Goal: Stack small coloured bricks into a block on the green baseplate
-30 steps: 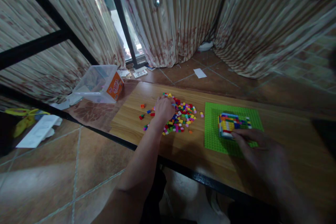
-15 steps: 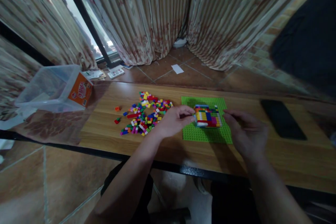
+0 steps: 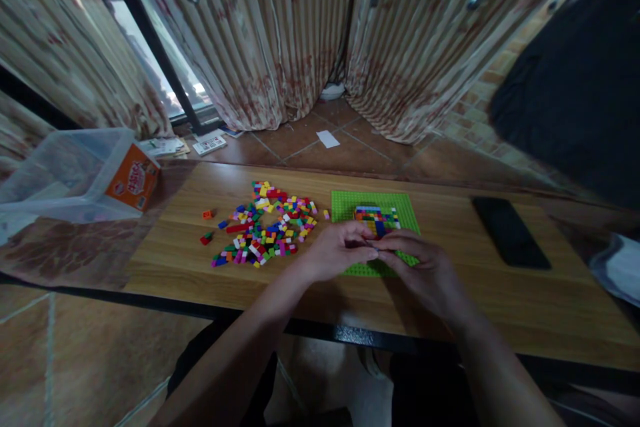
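Note:
A green baseplate (image 3: pixel 345 203) lies on the wooden table, bearing a low multicoloured block of toy bricks (image 3: pixel 380 215). My left hand (image 3: pixel 341 248) and my right hand (image 3: pixel 417 260) meet over the near side of this block and hide much of it. Thumb and fingers of both hands are pinched, with the fingertips touching or nearly so. Whatever is between them is too small and covered to make out. To the left of my left hand spreads a pile of loose coloured bricks (image 3: pixel 270 220).
A black phone (image 3: pixel 510 232) lies right of the baseplate. Beyond the table's left end stands a clear plastic bin (image 3: pixel 75 173) with an orange label. Two small bricks, orange (image 3: pixel 207 214) and red-green (image 3: pixel 206 238), sit apart from the pile. Curtains (image 3: pixel 280 47) hang behind.
My right hand has moved left from the baseplate's right edge to meet my left hand, and its fingers have closed. The whole view has shifted slightly.

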{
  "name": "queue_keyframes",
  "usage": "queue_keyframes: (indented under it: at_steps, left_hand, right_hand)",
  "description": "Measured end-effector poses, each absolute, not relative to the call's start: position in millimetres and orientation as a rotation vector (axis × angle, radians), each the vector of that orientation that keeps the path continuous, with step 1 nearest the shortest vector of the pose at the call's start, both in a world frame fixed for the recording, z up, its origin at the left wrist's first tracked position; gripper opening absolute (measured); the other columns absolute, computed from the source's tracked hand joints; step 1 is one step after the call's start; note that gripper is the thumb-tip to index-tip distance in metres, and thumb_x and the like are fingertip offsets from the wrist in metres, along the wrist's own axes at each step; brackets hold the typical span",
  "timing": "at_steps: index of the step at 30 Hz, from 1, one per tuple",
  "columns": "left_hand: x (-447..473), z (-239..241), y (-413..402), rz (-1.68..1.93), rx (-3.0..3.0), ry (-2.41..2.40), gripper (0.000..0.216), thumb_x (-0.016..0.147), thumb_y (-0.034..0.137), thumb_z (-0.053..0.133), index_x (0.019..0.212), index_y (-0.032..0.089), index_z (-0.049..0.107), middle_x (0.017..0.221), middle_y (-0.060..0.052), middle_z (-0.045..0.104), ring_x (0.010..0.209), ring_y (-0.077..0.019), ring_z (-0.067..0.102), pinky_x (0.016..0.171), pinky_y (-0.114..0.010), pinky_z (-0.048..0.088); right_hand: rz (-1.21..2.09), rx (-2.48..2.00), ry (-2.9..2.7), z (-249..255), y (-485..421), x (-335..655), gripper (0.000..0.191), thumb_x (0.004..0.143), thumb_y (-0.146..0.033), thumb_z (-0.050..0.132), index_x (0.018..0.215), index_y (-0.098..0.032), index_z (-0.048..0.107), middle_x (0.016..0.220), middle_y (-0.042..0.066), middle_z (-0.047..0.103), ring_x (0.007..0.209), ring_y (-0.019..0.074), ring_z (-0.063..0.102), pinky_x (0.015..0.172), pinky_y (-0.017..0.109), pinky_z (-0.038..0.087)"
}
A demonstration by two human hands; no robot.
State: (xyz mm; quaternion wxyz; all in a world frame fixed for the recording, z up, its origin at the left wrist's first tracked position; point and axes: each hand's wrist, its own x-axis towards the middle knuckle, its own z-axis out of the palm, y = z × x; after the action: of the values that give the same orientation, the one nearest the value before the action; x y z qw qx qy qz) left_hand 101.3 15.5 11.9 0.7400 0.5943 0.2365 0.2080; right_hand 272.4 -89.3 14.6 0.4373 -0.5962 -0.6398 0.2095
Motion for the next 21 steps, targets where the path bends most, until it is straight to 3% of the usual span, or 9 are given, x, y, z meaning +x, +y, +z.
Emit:
queue_keyframes:
  at_steps: [6, 12, 21]
  left_hand:
    - [98.7, 5.0, 23.4, 0.544, 1.430, 0.584, 0.012, 0.089, 0.027, 0.066, 0.092, 0.016, 0.066, 0.077, 0.000, 0.067, 0.066, -0.0094, 0.062, 0.065, -0.023, 0.050]
    - [98.2, -5.2, 32.6, 0.584, 1.510, 0.723, 0.007, 0.085, 0.020, 0.062, 0.088, 0.015, 0.067, 0.076, 0.000, 0.068, 0.066, -0.0103, 0.061, 0.062, -0.022, 0.048]
    - [103.7, -13.2, 28.0, 0.593, 1.625, 0.787, 0.011, 0.086, 0.017, 0.062, 0.094, 0.015, 0.069, 0.083, -0.001, 0.072, 0.073, -0.0126, 0.064, 0.066, -0.023, 0.047]
  right_hand:
    - [0.382, -1.661, -1.432, 7.2, -90.1, 295.9, 0.020, 0.088, -0.046, 0.071, 0.093, -0.028, 0.080, 0.103, 0.005, 0.072, 0.097, 0.0220, 0.070, 0.088, 0.039, 0.056]
    - [0.397, -1.748, -1.429, -1.7, -88.8, 306.8, 0.031, 0.086, -0.056, 0.069, 0.087, -0.027, 0.080, 0.105, 0.007, 0.070, 0.099, 0.0244, 0.067, 0.091, 0.044, 0.054]
    - [0.291, -1.711, -1.417, -11.6, -82.3, 299.3, 0.016, 0.083, -0.047, 0.074, 0.082, -0.032, 0.080, 0.112, 0.006, 0.066, 0.109, 0.0268, 0.063, 0.097, 0.053, 0.051]
